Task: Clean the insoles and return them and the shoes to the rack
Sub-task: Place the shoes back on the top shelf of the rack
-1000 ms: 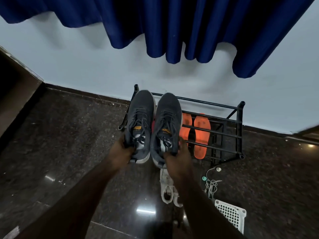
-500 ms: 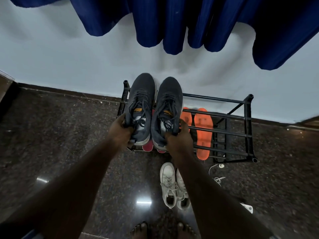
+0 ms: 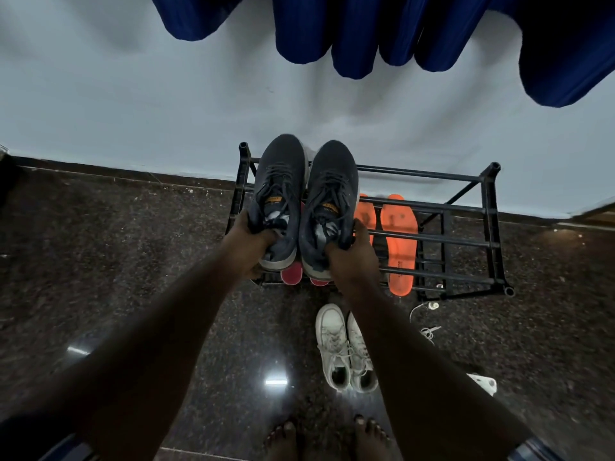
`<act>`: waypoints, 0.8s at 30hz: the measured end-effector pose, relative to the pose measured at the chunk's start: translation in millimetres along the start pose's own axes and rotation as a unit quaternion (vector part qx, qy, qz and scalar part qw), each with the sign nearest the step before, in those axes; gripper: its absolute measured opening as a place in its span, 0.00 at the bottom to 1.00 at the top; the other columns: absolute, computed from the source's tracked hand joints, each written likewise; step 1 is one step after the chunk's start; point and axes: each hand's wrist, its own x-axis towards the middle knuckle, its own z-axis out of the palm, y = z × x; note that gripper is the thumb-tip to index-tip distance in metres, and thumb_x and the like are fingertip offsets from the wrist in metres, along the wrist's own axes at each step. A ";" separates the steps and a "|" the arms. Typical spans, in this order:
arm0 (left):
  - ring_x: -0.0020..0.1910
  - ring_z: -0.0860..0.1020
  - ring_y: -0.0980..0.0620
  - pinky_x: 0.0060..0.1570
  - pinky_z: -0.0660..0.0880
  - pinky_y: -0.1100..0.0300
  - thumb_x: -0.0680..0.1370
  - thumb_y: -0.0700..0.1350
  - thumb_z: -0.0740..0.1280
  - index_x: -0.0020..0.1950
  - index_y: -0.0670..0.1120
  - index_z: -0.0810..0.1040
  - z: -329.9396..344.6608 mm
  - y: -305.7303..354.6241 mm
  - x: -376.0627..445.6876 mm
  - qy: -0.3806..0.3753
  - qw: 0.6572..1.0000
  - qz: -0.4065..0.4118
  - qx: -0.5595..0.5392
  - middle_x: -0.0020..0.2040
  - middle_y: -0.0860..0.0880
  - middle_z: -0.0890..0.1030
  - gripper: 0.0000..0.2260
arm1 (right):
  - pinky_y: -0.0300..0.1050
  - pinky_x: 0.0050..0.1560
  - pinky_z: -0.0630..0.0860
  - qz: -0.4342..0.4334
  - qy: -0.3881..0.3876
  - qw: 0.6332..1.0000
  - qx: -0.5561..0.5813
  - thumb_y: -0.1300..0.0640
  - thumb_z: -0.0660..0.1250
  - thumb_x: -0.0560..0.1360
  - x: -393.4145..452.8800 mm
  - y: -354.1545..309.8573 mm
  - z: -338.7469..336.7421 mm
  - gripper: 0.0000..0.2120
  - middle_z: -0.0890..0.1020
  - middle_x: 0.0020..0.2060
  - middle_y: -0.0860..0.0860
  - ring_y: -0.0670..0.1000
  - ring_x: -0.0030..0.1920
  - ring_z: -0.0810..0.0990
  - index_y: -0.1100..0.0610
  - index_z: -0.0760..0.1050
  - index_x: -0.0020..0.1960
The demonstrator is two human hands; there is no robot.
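Dark grey knit covers the two shoes we hold out over the left end of the black metal rack (image 3: 489, 207), toes pointing at the white wall (image 3: 133, 94). Our left hand (image 3: 248, 247) grasps the heel collar of the left shoe (image 3: 281, 194), fingers curled into its opening, and our right hand (image 3: 352, 257) grips the collar of the right shoe (image 3: 332, 201) the same way, thumb along its outer side. The shoes sit side by side, nearly touching; we cannot tell whether their soles rest on the top bars or hang just above them. Beneath their heels two pink-red rounded ends (image 3: 292, 276) peek out on a lower level. To the right, two orange insoles (image 3: 399, 241) lie flat across the rack's bars, side by side, toes toward the wall. On the dark speckled floor (image 3: 100, 261) in front of the rack stands a pair of white sneakers (image 3: 346, 351), partly behind our right forearm. A white cord (image 3: 424, 309) lies near the rack's right front corner, and a white object (image 3: 482, 382) shows at the right. Blue curtain folds (image 3: 366, 34) hang over the wall, and our bare feet (image 3: 283, 437) show at the bottom edge.
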 end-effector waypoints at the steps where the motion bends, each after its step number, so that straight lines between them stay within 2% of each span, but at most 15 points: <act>1: 0.54 0.82 0.45 0.40 0.82 0.43 0.71 0.50 0.74 0.67 0.62 0.69 0.8 -1.2 -1.4 -0.004 1.000 -0.012 -0.002 0.60 0.51 0.81 0.27 | 0.36 0.47 0.70 -0.016 0.008 1.000 0.003 0.54 0.70 0.73 -1.7 -1.8 1.1 0.27 0.81 0.54 0.48 0.49 0.53 0.80 0.50 0.66 0.70; 3: 0.52 0.81 0.48 0.35 0.80 0.52 0.75 0.47 0.72 0.69 0.61 0.67 3.8 -3.8 -2.4 -0.009 1.000 -0.010 -0.017 0.61 0.51 0.80 0.26 | 0.35 0.48 0.75 -0.044 0.020 0.999 0.007 0.56 0.71 0.72 -4.7 -3.0 5.0 0.28 0.80 0.54 0.46 0.45 0.52 0.79 0.51 0.66 0.70; 5: 0.48 0.81 0.50 0.30 0.77 0.58 0.79 0.43 0.69 0.71 0.60 0.67 5.9 -6.4 -1.0 -0.010 1.000 0.004 -0.024 0.60 0.50 0.81 0.24 | 0.44 0.56 0.78 -0.055 0.017 0.998 -0.015 0.53 0.69 0.71 -5.9 1.6 12.4 0.30 0.80 0.57 0.49 0.48 0.57 0.79 0.50 0.65 0.71; 6: 0.48 0.81 0.50 0.31 0.76 0.58 0.80 0.42 0.68 0.71 0.60 0.66 6.3 -6.3 -0.8 -0.011 1.000 0.011 -0.014 0.60 0.50 0.81 0.24 | 0.49 0.58 0.78 -0.060 0.014 0.998 -0.032 0.50 0.67 0.71 -5.6 3.9 14.8 0.31 0.79 0.59 0.51 0.50 0.59 0.78 0.50 0.64 0.72; 8: 0.51 0.81 0.49 0.35 0.77 0.57 0.80 0.43 0.67 0.72 0.61 0.66 6.6 -5.6 0.7 -0.014 1.000 0.021 0.009 0.59 0.51 0.81 0.24 | 0.53 0.61 0.76 -0.066 0.007 0.996 -0.055 0.48 0.65 0.71 -3.2 7.9 16.9 0.33 0.77 0.63 0.52 0.52 0.63 0.76 0.50 0.62 0.74; 12: 0.52 0.80 0.48 0.40 0.78 0.54 0.80 0.44 0.67 0.72 0.59 0.64 6.5 -4.4 0.5 -0.019 0.999 0.027 0.031 0.60 0.49 0.80 0.23 | 0.55 0.62 0.75 -0.070 -0.001 0.995 -0.076 0.52 0.66 0.74 -0.2 12.0 17.4 0.33 0.74 0.67 0.54 0.55 0.66 0.74 0.52 0.59 0.76; 14: 0.52 0.80 0.48 0.40 0.80 0.54 0.81 0.48 0.68 0.73 0.58 0.62 5.1 -4.5 -1.1 -0.009 0.999 0.034 0.037 0.61 0.49 0.79 0.23 | 0.56 0.62 0.75 -0.064 -0.016 0.996 -0.067 0.52 0.65 0.75 -0.1 9.9 16.6 0.33 0.73 0.67 0.54 0.56 0.66 0.73 0.50 0.58 0.77; 16: 0.56 0.81 0.48 0.45 0.82 0.53 0.80 0.55 0.67 0.74 0.54 0.62 3.6 -8.3 -3.5 0.009 0.997 0.067 0.039 0.63 0.49 0.78 0.25 | 0.54 0.65 0.73 -0.052 -0.036 0.997 -0.050 0.51 0.66 0.75 -2.1 3.7 11.9 0.35 0.73 0.68 0.54 0.55 0.67 0.72 0.50 0.55 0.78; 17: 0.57 0.81 0.48 0.49 0.82 0.50 0.80 0.60 0.65 0.74 0.52 0.64 3.6 -10.4 -6.5 0.028 0.996 0.076 0.039 0.63 0.48 0.78 0.26 | 0.53 0.66 0.72 -0.052 -0.037 0.997 -0.042 0.50 0.66 0.75 -2.9 2.1 8.2 0.35 0.72 0.69 0.53 0.54 0.68 0.72 0.50 0.55 0.78; 19: 0.54 0.82 0.49 0.47 0.81 0.50 0.79 0.66 0.61 0.70 0.49 0.69 8.5 -21.2 -20.0 0.108 0.991 0.077 0.031 0.59 0.47 0.81 0.27 | 0.48 0.68 0.70 -0.059 -0.011 0.998 -0.020 0.50 0.66 0.76 -12.0 4.9 -5.8 0.33 0.72 0.70 0.51 0.52 0.68 0.72 0.51 0.58 0.77; 21: 0.49 0.81 0.50 0.42 0.79 0.54 0.82 0.59 0.60 0.63 0.46 0.74 15.8 -44.9 -38.9 0.201 0.975 0.094 0.011 0.53 0.47 0.82 0.19 | 0.44 0.61 0.74 -0.031 0.050 0.998 0.004 0.49 0.67 0.75 -27.7 15.4 -25.8 0.29 0.77 0.65 0.50 0.51 0.60 0.79 0.49 0.64 0.75; 22: 0.47 0.81 0.49 0.42 0.77 0.53 0.83 0.55 0.60 0.60 0.44 0.75 20.6 -62.3 -45.7 0.232 0.968 0.096 0.015 0.50 0.46 0.81 0.16 | 0.44 0.55 0.77 -0.007 0.085 0.996 0.015 0.49 0.67 0.75 -37.8 24.1 -36.7 0.26 0.80 0.59 0.48 0.50 0.53 0.81 0.48 0.67 0.72; 24: 0.49 0.79 0.43 0.46 0.74 0.52 0.81 0.50 0.62 0.57 0.41 0.77 36.2 -95.4 -61.1 0.230 0.969 0.068 0.053 0.50 0.42 0.80 0.13 | 0.50 0.50 0.79 0.043 0.132 0.990 0.030 0.51 0.68 0.72 -58.7 52.6 -55.4 0.22 0.83 0.47 0.47 0.51 0.45 0.83 0.47 0.72 0.65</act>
